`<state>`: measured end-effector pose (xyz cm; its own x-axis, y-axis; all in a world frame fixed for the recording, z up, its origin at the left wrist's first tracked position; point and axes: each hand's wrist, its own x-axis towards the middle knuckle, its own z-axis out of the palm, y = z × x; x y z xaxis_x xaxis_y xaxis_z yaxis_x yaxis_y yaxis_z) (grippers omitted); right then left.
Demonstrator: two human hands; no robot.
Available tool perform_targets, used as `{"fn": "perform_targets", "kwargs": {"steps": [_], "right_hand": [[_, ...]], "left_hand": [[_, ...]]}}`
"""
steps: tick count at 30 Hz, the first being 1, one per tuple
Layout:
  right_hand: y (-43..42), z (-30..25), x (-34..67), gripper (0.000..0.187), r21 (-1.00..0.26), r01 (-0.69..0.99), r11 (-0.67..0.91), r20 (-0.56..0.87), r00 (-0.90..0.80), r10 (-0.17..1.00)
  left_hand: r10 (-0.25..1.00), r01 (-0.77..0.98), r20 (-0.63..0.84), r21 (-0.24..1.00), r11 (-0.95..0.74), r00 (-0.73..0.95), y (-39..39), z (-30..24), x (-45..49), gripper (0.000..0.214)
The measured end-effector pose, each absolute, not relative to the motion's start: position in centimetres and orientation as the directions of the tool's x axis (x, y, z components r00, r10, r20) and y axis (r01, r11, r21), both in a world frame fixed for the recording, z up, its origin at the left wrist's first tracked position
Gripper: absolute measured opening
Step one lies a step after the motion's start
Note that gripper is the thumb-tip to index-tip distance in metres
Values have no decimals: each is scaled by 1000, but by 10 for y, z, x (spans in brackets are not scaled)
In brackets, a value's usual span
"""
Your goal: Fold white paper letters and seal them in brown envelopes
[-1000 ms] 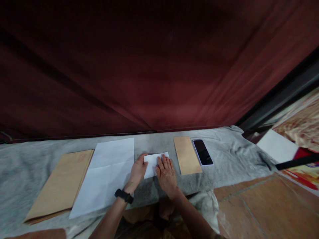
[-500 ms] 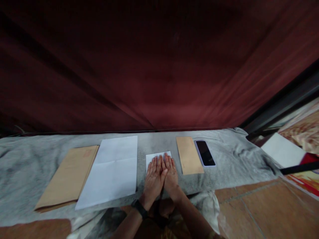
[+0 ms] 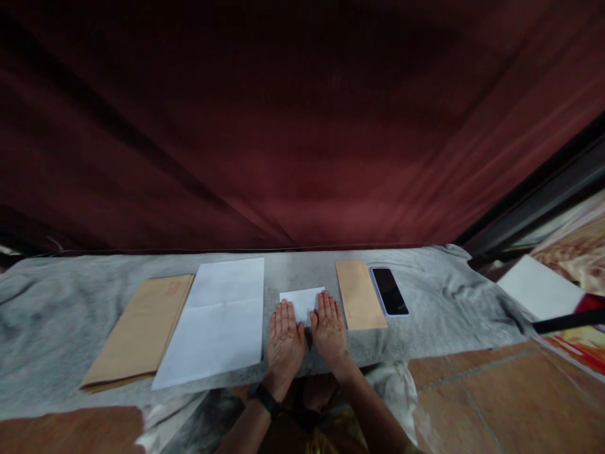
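Note:
A small white piece of paper (image 3: 302, 299), seemingly folded, lies on the grey cloth in front of me. My left hand (image 3: 286, 340) rests flat on its left side, fingers stretched out. On its right side lies my right hand (image 3: 329, 328), also flat, with the fingertips near the far edge. The near part of the paper is hidden under both hands. To the left is a stack of large white sheets (image 3: 215, 321) with crease lines; whether it is one sheet or more I cannot tell. A brown envelope (image 3: 362, 295) lies just right of my right hand.
Large brown envelopes (image 3: 139, 331) lie stacked at the left. A phone (image 3: 390, 292) with a dark screen sits right of the small envelope. Grey cloth (image 3: 449, 302) covers the surface. Behind hangs a dark red curtain (image 3: 302, 157); a black bar (image 3: 539, 195) stands at right.
My hands were together over the middle of the small paper. They have moved apart, left hand to the left and right hand to the right, showing more of the paper between them.

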<state>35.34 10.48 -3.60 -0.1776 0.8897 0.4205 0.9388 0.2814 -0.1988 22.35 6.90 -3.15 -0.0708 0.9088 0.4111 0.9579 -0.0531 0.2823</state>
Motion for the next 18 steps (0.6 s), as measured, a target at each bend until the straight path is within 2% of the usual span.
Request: {"fn": "perform_targets", "kwargs": {"steps": [5, 9, 15, 18], "right_hand": [[101, -36, 356, 54, -204, 942, 266, 450, -150, 880], [100, -34, 355, 54, -211, 949, 235, 404, -134, 905], [99, -36, 356, 55, -228, 940, 253, 393, -148, 907], [100, -37, 357, 54, -233, 936, 265, 414, -151, 898]], "left_hand": [[885, 961, 455, 275, -38, -95, 65, -31, 222, 66], [886, 955, 455, 291, -54, -88, 64, -23, 221, 63], [916, 928, 387, 293, -232, 107, 75, -12, 228, 55], [923, 934, 357, 258, -246, 145, 76, -19, 228, 54]]}}
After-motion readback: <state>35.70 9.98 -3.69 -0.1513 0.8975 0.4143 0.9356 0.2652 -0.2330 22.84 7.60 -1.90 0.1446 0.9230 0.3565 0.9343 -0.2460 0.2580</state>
